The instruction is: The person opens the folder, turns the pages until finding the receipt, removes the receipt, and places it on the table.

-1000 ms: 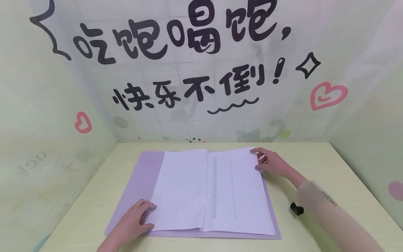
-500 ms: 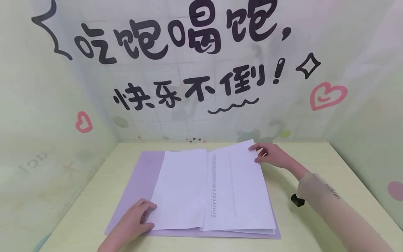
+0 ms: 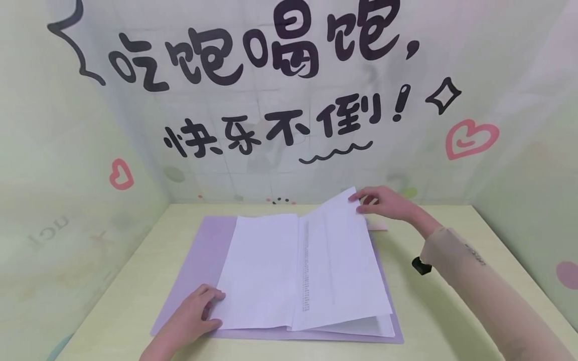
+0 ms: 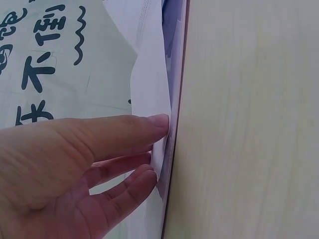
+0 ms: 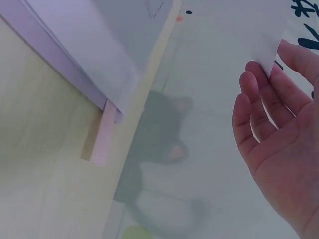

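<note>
An open booklet with a purple cover (image 3: 203,260) lies on the table, its blank left page (image 3: 257,271) flat. My right hand (image 3: 388,203) pinches the far outer corner of the right-hand page (image 3: 345,265), which carries columns of small print. That page rises off the stack (image 3: 381,326) beneath it and bends upward. The right wrist view shows thumb and fingers on either side of the lifted sheet (image 5: 271,35). My left hand (image 3: 191,313) rests at the near left corner of the left page, thumb and relaxed fingertips on the paper.
Pale wooden table (image 3: 122,281) surrounds the booklet. A pink strip (image 5: 103,139) sticks out from under its far right corner. A black object (image 3: 422,265) shows beside the right sleeve (image 3: 478,281). Behind stands a fabric wall (image 3: 226,175) with large black lettering.
My right hand has moved up and slightly left, raising the right page's corner off the stack. The pink strip has come into sight. The left hand has stayed in place.
</note>
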`<action>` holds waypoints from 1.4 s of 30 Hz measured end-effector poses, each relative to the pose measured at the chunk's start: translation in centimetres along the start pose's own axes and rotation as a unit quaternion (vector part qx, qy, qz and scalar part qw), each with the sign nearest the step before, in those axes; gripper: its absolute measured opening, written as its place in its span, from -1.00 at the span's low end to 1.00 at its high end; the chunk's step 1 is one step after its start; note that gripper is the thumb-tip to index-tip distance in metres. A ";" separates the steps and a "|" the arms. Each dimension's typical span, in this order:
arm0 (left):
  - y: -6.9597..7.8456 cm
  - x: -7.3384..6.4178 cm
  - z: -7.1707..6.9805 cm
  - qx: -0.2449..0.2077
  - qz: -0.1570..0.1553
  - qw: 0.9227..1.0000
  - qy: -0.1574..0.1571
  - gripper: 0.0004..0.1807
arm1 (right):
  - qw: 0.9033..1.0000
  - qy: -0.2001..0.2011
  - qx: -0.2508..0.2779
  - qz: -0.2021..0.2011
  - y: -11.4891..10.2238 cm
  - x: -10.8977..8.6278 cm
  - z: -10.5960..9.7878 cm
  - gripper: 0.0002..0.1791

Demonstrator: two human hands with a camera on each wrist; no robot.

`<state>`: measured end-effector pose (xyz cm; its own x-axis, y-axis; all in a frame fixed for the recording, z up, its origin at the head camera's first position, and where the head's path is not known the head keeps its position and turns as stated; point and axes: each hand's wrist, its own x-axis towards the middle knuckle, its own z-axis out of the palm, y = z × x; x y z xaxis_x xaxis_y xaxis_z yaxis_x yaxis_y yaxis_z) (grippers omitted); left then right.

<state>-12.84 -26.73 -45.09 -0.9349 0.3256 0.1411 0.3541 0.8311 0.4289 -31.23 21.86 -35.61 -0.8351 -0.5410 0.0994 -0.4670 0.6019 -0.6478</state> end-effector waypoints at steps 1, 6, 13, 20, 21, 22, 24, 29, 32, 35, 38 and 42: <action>0.0 0.0 0.0 -0.001 0.001 1.000 0.000 -0.49 | 1.000 0.000 -0.001 -0.004 -0.3 0.2 -0.2 -0.62; 0.0 0.0 0.1 -0.020 0.006 1.000 0.002 -0.49 | 1.000 0.006 -0.001 -0.022 -2.0 1.2 -0.9 -0.67; 0.1 0.0 0.2 -0.039 -0.001 0.999 -0.001 -0.49 | 0.999 0.004 0.004 -0.032 -4.0 3.1 -0.8 -0.64; 0.3 -0.2 0.2 -0.008 -0.009 1.000 0.007 -0.49 | 0.998 0.024 0.007 -0.065 -6.0 5.5 0.7 -0.67; 0.3 -0.3 0.2 -0.005 -0.010 1.000 0.008 -0.48 | 0.997 0.028 0.007 -0.072 -6.3 5.9 0.9 -0.67; 0.3 -0.3 0.2 -0.003 -0.011 1.000 0.009 -0.48 | 0.996 0.033 0.006 -0.078 -6.6 6.3 1.2 -0.67; 0.3 -0.3 0.1 -0.013 -0.014 1.000 0.006 -0.47 | 0.996 0.039 0.010 -0.084 -7.3 7.0 1.8 -0.68; 0.3 -0.4 -0.1 -0.040 -0.025 0.999 -0.002 -0.47 | 0.995 0.045 0.030 -0.088 -9.0 9.1 3.4 -0.68; 0.3 -0.4 -0.2 -0.030 -0.026 0.999 0.002 -0.48 | 0.993 0.048 0.043 -0.095 -9.9 10.4 4.7 -0.67; 0.3 -0.4 -0.3 -0.014 -0.020 1.000 0.009 -0.49 | 0.992 0.048 0.057 -0.098 -10.5 11.5 6.1 -0.67; 0.1 -0.5 -0.2 -0.008 -0.006 1.000 0.017 -0.49 | 0.992 0.044 0.072 -0.096 -10.9 12.5 7.6 -0.65; -0.2 -0.5 -0.2 -0.012 0.010 1.000 0.015 -0.48 | 0.991 0.032 0.084 -0.099 -11.4 13.5 9.5 -0.59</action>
<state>-12.48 -27.15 -45.09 -0.9283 0.3277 0.1757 0.3718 0.8133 0.4476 -34.38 2.12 -34.10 -0.7515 -0.5966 0.2818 -0.5728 0.3781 -0.7273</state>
